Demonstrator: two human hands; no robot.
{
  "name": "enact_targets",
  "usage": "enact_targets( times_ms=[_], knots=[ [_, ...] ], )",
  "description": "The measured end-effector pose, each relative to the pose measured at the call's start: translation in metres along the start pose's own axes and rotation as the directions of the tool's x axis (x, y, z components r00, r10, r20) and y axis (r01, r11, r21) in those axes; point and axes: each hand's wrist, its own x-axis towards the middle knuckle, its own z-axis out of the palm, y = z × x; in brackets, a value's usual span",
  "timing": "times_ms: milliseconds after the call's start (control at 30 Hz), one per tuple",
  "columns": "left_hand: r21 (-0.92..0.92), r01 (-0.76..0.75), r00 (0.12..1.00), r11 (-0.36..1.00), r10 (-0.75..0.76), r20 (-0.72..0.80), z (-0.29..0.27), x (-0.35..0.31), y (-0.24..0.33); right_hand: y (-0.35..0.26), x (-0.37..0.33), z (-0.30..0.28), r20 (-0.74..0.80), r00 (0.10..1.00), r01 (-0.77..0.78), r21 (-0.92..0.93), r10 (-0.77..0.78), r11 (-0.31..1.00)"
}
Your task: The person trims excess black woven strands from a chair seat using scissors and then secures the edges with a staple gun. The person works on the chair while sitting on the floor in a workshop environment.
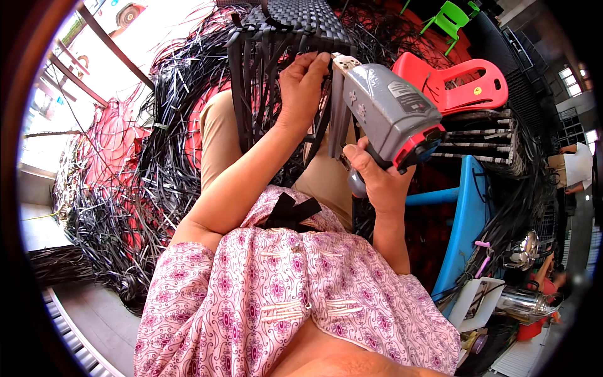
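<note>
A seated person is resting a half-woven black basket [282, 69] on their lap, the left hand [303, 85] pinching its loose upright strips near the woven rim with fingers curled closed around them. The right hand [377, 179] is gripping the handle of a grey and red staple gun [389, 113], its nose touching the strips just beside the left fingertips. With the nose that close, a slip could be driving a staple into a finger, or a strip could be springing free.
</note>
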Motion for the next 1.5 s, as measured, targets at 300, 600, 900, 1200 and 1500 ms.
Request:
enact_targets(
  times_ms=[300,600,900,1200,1500],
  knots=[
    [0.041,-0.090,0.996,0.995,0.089,0.019,-0.006,0.004,-0.008,0.007,0.018,0.014,0.021,0.998,0.070,-0.189,-0.067,0.979],
    [0.066,-0.110,0.994,0.992,0.109,0.018,-0.004,0.003,0.000,0.016,0.016,0.028,-0.073,0.997,0.016,-0.182,-0.030,0.983],
    [0.119,-0.176,0.984,0.977,0.174,0.033,-0.006,0.006,0.000,0.007,0.014,0.046,-0.126,0.991,-0.055,-0.126,0.039,0.991],
    [0.091,-0.147,0.989,0.985,0.146,0.018,-0.007,0.011,-0.013,0.021,0.017,0.033,-0.084,0.995,0.028,-0.237,-0.049,0.971],
    [0.116,-0.214,0.977,0.970,0.212,0.029,-0.005,0.009,-0.001,0.005,0.005,0.036,-0.106,0.994,-0.010,-0.104,-0.001,0.995]
  ],
)
